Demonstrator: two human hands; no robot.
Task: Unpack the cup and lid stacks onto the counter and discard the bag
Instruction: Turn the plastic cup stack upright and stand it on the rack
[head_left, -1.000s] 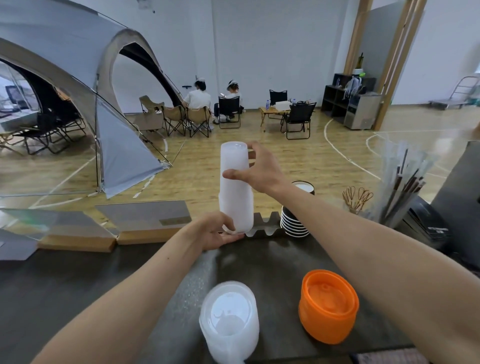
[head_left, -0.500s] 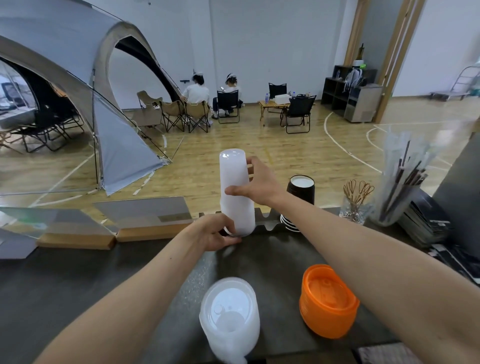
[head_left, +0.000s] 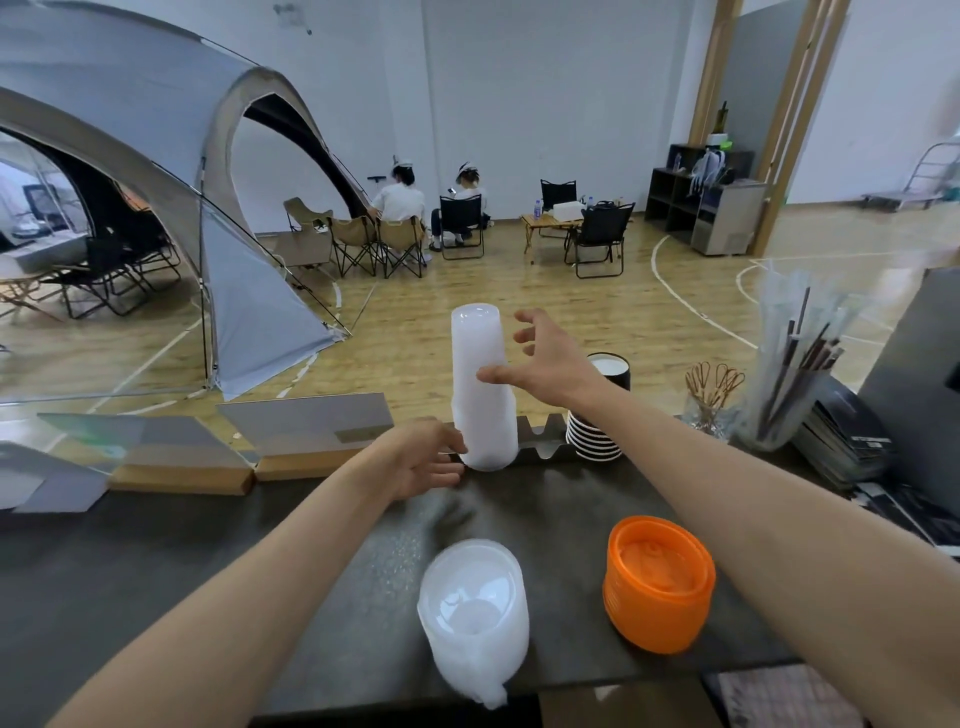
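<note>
My right hand (head_left: 545, 364) has let go of the cup stack (head_left: 483, 389): half a second ago its fingers were wrapped around the upper part, and now they are spread apart just to the right of it, thumb tip still near the side of the stack. My left hand (head_left: 423, 460) has also loosened; it was cupped at the foot of the stack and now lies open beside the base, fingers close to it, and I cannot tell whether they still touch.

Nearest to me, at the front edge of the dark counter (head_left: 156, 561), sits the stack of clear lids (head_left: 475, 608), still wrapped in its thin plastic bag, with the gathered end of the bag hanging over the edge. Just to its right stands the stack of orange lids (head_left: 657, 582), well apart from the cups.

Farther back, the frosted cup stack stands upright and upside down on the counter, at the far edge, against a metal holder (head_left: 543, 441). Right of it is a pile of black paper cups (head_left: 597, 431), then a glass of stirrers (head_left: 709, 400) and a tall glass of wrapped straws (head_left: 789, 374). To the left stand two clear sign holders on wooden bases (head_left: 291, 441).

Beyond the counter lie a wooden floor, a grey tent (head_left: 130, 145) and folding chairs with two seated people.
</note>
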